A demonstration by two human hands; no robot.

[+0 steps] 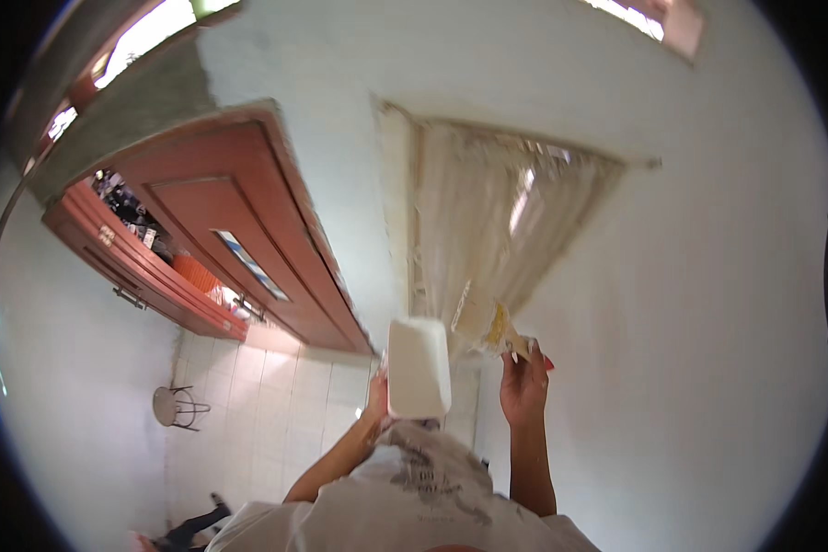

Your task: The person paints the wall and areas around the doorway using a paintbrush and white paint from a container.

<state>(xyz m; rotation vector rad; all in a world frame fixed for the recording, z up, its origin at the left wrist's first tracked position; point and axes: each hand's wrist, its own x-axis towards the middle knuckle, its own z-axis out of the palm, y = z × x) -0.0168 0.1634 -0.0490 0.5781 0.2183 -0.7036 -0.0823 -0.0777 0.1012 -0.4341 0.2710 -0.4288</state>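
A white rectangular tub [419, 370] is held in front of my shirt by my left hand [377, 396], whose fingers are mostly hidden behind its side. My right hand [524, 388] is closed around the handle of a wide paintbrush [477, 317]. The brush is raised and tilted to the left, its pale bristles pointing away from me. Yellowish marks show near its base, and a red bit sticks out beside my fingers. Tub and brush are apart, with the brush right of the tub's far end.
Ahead, a beige curtain [488, 202] hangs over a window in the pale wall [690, 322]. Reddish double doors [216, 216] stand partly open at left. A round stool [166, 406] is on the tiled floor [258, 396]. A person's dark-clothed leg [193, 531] shows at lower left.
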